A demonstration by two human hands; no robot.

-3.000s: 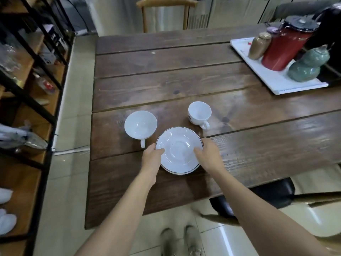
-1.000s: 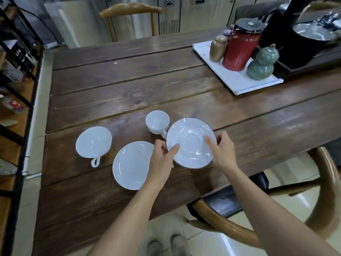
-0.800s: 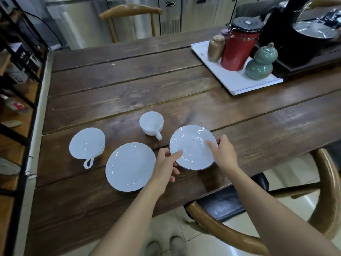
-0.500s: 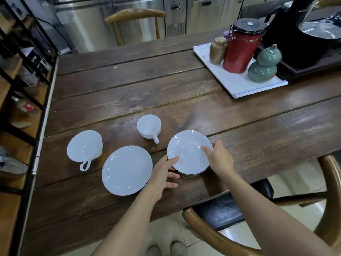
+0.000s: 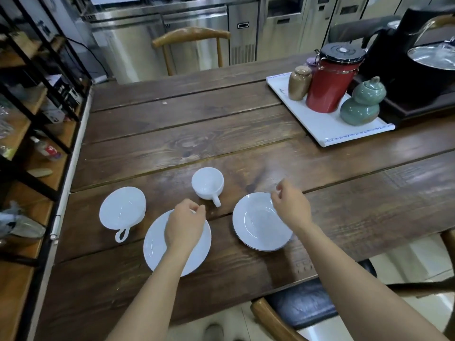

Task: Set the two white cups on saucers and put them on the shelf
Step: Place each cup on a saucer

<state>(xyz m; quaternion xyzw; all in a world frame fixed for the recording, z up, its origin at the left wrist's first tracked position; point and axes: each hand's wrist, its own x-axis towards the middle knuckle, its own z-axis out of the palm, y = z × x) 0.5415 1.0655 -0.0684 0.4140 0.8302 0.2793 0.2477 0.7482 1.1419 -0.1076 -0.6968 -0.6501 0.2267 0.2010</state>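
Two white saucers lie side by side near the table's front edge: the left saucer (image 5: pixel 157 244) and the right saucer (image 5: pixel 258 225) with a dark rim. A small white cup (image 5: pixel 208 182) stands just behind the gap between them, handle toward me. A wider white cup (image 5: pixel 122 207) stands left of the left saucer, handle toward me. My left hand (image 5: pixel 184 223) hovers over the left saucer, fingers loosely curled, holding nothing. My right hand (image 5: pixel 290 205) hovers over the right saucer's far edge, fingers curled, also holding nothing.
A white tray (image 5: pixel 320 126) at the back right carries a red canister (image 5: pixel 330 87), a brown jar (image 5: pixel 299 82) and a green gourd jar (image 5: pixel 362 103). A black metal shelf unit with wooden boards (image 5: pixel 37 124) stands left of the wooden table (image 5: pixel 197 134). Chairs stand at front and back.
Both hands set the right saucer down beside the left one and let go. They have since lifted off; the left hand moved over the left saucer.
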